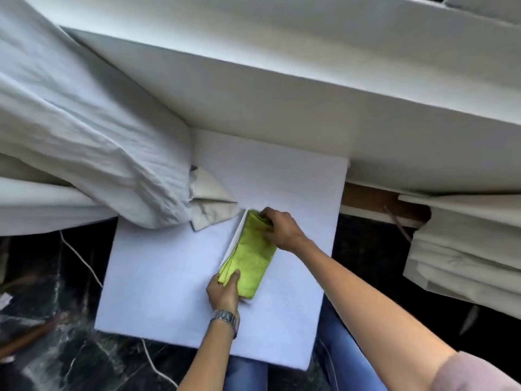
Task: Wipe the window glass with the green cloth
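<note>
A folded green cloth (251, 258) lies on a white board (169, 283) below me, with a white layer showing along its left edge. My left hand (224, 292), a metal watch on its wrist, pinches the cloth's near corner. My right hand (282, 227) grips the far end of the cloth. Both hands touch the cloth at once. No window glass is plainly visible from this angle; a white sill or ledge (282, 88) runs across the top.
A bunched white curtain (84, 131) hangs at the left, its corner resting on the board. More folded white fabric (465, 249) hangs at the right. Dark marble floor (56, 334) with a white cord (81, 261) lies below. My jeans show under the board.
</note>
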